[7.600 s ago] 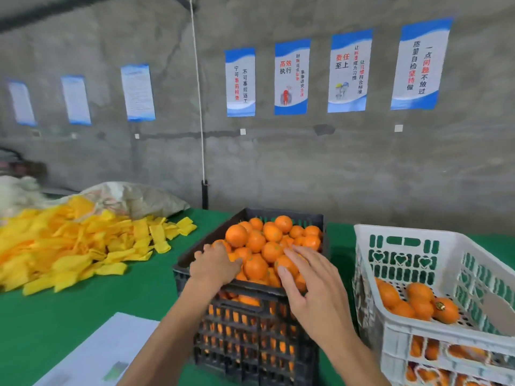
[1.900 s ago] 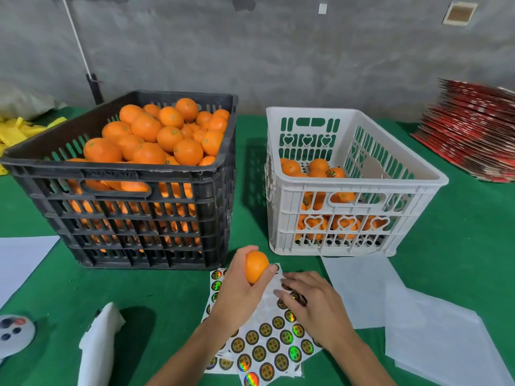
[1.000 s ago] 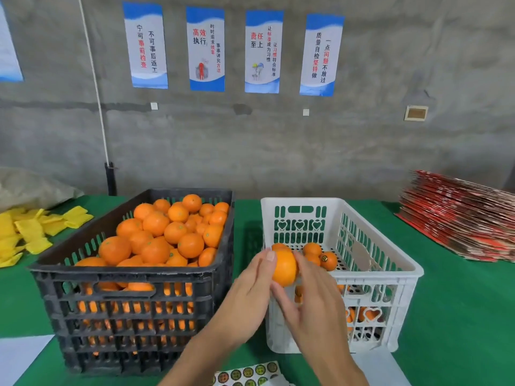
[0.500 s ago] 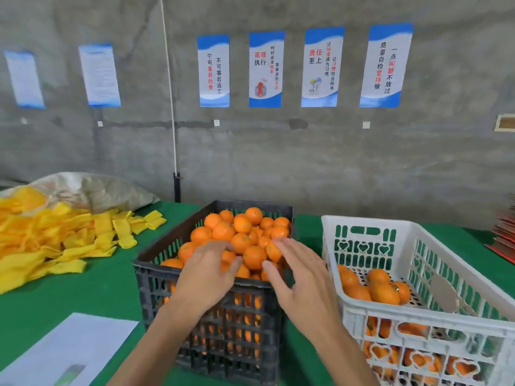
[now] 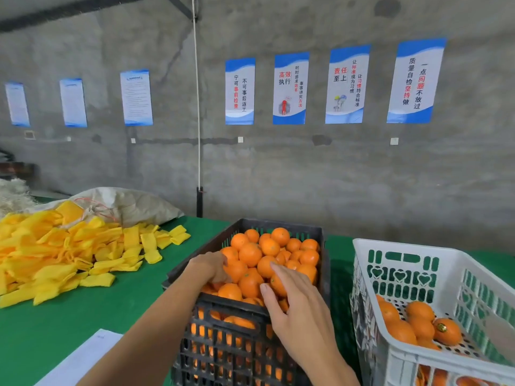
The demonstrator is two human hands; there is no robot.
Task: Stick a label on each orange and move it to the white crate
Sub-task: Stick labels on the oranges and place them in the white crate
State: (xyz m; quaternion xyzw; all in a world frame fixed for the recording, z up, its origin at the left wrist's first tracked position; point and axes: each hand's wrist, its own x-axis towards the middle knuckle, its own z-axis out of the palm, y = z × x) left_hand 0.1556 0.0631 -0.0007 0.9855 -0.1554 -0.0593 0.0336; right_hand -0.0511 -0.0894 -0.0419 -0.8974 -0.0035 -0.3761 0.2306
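Both hands, which half a second ago hovered, now dig into the black crate (image 5: 323, 263): left hand (image 5: 209, 267) curled among oranges at nine o'clock, right hand (image 5: 295, 296) loosely spread on an orange (image 5: 277, 285), so another pick begins, white crate (image 5: 457, 277) waiting at three o'clock.

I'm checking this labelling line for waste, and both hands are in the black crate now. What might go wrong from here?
1. The oranges are heaped above the black crate rim, so pulling one from the pile may send neighbours rolling onto the table.
2. Left hand and right hand both reach in together; taking two at once may mean one reaches the white crate unlabelled.
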